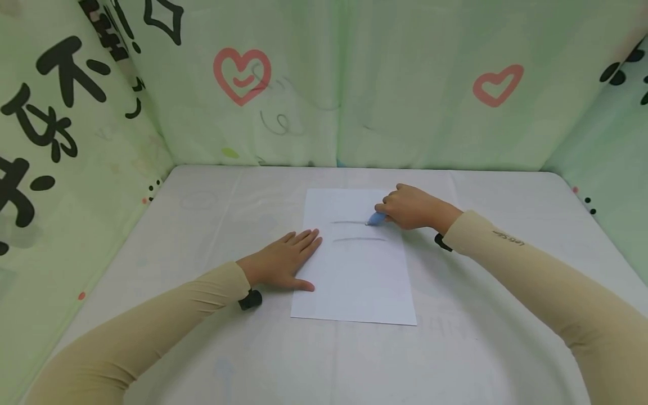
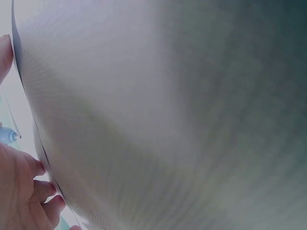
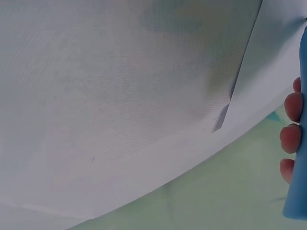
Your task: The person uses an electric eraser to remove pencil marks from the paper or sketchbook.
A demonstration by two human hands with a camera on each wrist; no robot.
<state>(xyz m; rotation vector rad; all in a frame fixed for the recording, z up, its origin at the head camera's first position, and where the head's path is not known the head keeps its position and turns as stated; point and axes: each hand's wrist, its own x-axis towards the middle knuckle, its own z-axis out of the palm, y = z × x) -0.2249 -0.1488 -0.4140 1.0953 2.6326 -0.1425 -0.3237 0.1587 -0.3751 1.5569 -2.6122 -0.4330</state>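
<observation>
Your left hand (image 1: 283,261), fingers straight, lies across the left edge of the paper (image 1: 359,287) on the bench (image 1: 253,360). Rightward, the curled fingers of your right hand (image 1: 412,207) grip the blue pen (image 1: 376,219), its tip past them at the upper drawn line (image 1: 348,222); the hand hides most of the barrel, and both wrist views crop it.

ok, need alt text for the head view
A person's right grip holds a blue pen, its tip at the right end of the upper of two grey strokes on a white sheet. The left grip rests across the sheet's left edge. The sheet lies on a white-covered table, with a green curtain behind.
</observation>
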